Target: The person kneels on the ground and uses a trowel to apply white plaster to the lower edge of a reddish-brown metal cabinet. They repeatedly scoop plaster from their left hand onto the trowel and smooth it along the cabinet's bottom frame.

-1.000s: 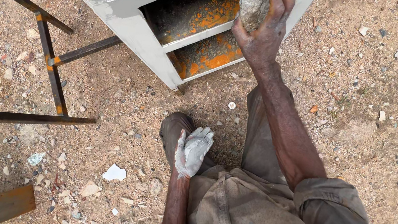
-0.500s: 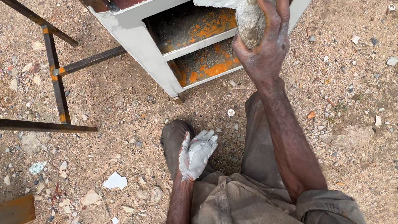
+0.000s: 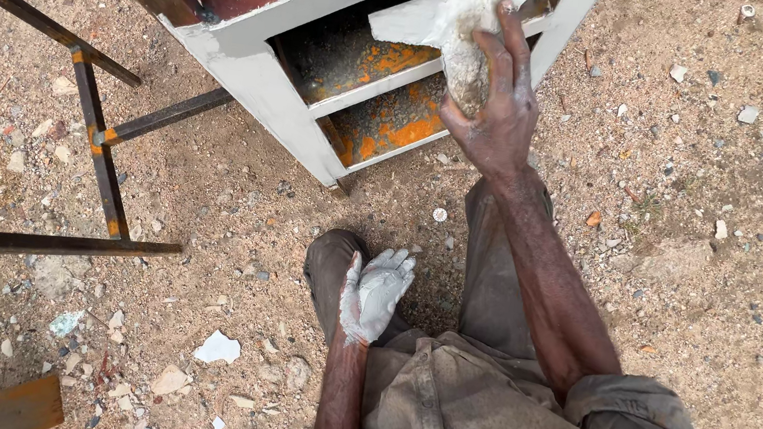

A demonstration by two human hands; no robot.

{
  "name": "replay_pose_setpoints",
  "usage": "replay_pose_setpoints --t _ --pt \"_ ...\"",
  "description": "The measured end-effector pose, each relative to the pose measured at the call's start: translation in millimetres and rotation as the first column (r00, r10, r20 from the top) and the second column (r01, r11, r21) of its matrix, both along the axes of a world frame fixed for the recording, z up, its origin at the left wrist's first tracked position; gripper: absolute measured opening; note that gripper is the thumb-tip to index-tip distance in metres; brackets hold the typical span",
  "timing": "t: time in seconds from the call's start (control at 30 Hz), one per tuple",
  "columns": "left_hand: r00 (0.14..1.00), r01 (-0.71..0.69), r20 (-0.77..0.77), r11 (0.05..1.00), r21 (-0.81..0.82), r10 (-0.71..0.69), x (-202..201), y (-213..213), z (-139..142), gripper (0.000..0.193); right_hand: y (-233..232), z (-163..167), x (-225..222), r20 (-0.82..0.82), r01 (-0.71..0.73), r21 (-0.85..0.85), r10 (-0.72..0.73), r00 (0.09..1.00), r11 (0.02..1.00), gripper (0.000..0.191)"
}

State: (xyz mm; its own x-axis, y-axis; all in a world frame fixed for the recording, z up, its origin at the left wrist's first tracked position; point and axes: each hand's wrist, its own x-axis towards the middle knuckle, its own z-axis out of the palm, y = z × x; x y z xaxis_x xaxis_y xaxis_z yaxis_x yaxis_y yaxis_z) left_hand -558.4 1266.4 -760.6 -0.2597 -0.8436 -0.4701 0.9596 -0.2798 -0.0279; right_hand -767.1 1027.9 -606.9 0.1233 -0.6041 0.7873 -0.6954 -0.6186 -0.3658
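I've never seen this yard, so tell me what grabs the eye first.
The right hand at top centre presses a pale, putty-caked wad against a grey-white metal cabinet, whose inner shelves are orange with rust. Lower down, the left hand, coated white, rests open on the person's knee. Rusty steel bars stand on the gravel at left.

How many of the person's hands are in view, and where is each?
2. The right hand is raised at the white metal frame, pressing a pale lump against it. The left hand, coated in white, hangs open above the knee, touching nothing. None seems hidden.
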Motion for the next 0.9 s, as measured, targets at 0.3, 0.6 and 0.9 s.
replay_pose_setpoints --t 0.3,0.6,0.9 --pt "1.000 -0.009 0.012 0.999 -0.046 0.010 -3 3 2 0.070 -4 22 1 0.057 0.007 -0.081 -0.003 0.998 0.997 0.089" --pt "0.996 -0.010 0.089 1.000 0.003 0.010 4 9 -3 0.070 -13 20 8 0.044 0.026 -0.040 -0.024 0.999 0.999 0.088" --pt "0.920 -0.127 0.342 0.971 -0.205 0.192 -5 -25 54 0.068 75 36 -17 0.238 -0.162 0.274 0.096 0.966 0.948 0.081"
